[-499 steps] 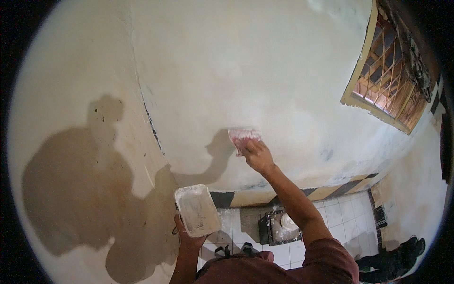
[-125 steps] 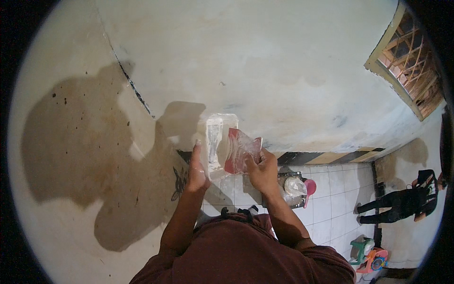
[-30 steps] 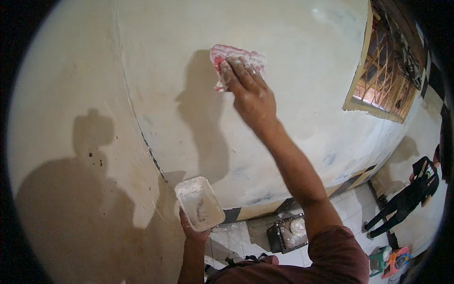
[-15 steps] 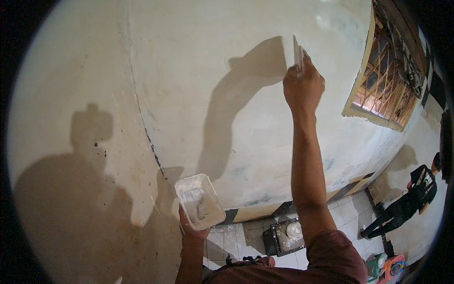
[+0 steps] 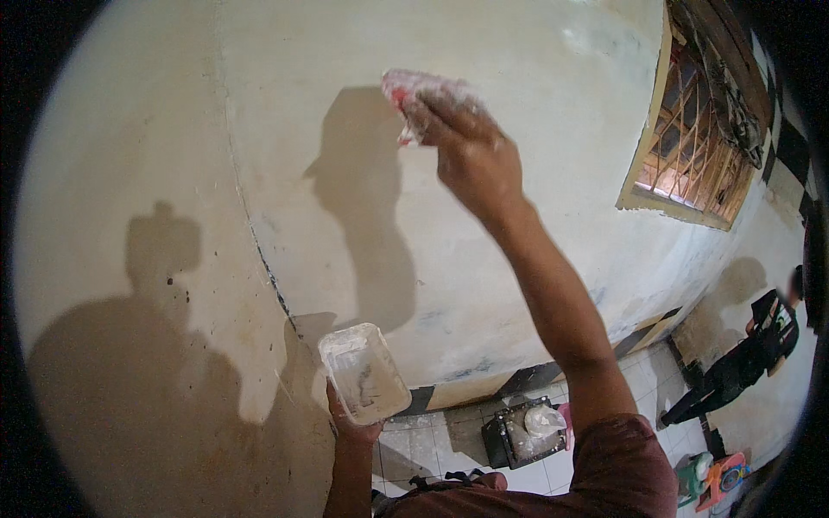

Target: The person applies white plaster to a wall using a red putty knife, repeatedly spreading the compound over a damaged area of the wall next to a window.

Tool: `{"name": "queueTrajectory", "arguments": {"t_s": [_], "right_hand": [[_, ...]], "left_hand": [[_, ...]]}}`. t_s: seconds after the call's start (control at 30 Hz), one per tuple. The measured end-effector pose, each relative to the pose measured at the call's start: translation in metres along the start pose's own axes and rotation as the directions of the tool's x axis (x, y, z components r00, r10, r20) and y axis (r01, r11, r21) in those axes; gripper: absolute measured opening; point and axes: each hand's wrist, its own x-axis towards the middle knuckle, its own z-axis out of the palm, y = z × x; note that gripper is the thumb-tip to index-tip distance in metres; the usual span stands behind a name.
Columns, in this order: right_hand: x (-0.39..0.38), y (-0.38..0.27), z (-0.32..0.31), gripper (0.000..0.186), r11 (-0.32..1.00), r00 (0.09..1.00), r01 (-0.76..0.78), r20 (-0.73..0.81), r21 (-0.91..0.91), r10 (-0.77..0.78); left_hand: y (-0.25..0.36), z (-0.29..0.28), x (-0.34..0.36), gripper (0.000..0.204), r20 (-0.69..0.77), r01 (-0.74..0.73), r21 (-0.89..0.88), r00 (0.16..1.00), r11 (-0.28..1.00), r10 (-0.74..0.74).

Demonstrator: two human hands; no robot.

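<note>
My right hand (image 5: 473, 155) is raised before the pale wall (image 5: 285, 112), its fingers closed round a flat putty spreader (image 5: 423, 89). The spreader's red face is smeared with white filler. Whether its edge meets the wall is hard to tell; its shadow falls just to the left. Lower down, my left hand (image 5: 352, 423) grips a rectangular whitish plastic tub (image 5: 370, 375) from below and the side. White paste coats the inside of the tub, which is tilted toward me.
A dark crack (image 5: 275, 281) runs down the wall to the left. At upper right is a barred window (image 5: 695, 147). On the tiled floor sit a black crate (image 5: 505, 436) holding a white bag (image 5: 544, 421), and a red-orange item (image 5: 715, 483). A person in black (image 5: 751, 354) stands far right.
My right hand has swept left with the spreader and turned, so its broad red, filler-smeared face now shows. My left hand and the tub have hardly moved.
</note>
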Motion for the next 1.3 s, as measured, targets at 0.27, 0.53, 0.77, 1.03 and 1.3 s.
{"name": "queueTrajectory", "arguments": {"t_s": [0.27,0.53,0.77,1.03,1.3], "right_hand": [[-0.101,-0.007,-0.014,0.053,0.988,0.939,-0.055,0.343,0.141,0.003],[0.017,0.068,-0.078,0.034,0.828,0.799,-0.56,-0.268,-0.004,0.539],[0.008,-0.012,0.044,0.046,0.895,0.892,-0.395,0.148,-0.205,0.428],[-0.001,-0.005,-0.003,0.048,0.992,0.993,-0.119,0.024,0.046,0.118],[-0.066,0.015,0.022,0.049,0.992,0.924,0.089,0.379,-0.09,-0.049]], "left_hand": [[-0.008,0.017,0.002,0.058,0.031,-0.013,-0.021,0.999,1.0,0.013],[-0.001,0.015,-0.005,0.055,0.011,0.015,-0.021,1.0,1.0,-0.015],[-0.006,0.028,-0.01,0.058,-0.019,0.008,-0.062,1.0,0.998,-0.01],[-0.003,0.001,-0.006,0.06,-0.012,-0.126,0.049,0.992,0.991,0.126],[0.0,0.013,0.004,0.062,0.079,-0.05,0.019,0.996,0.999,0.048]]}}
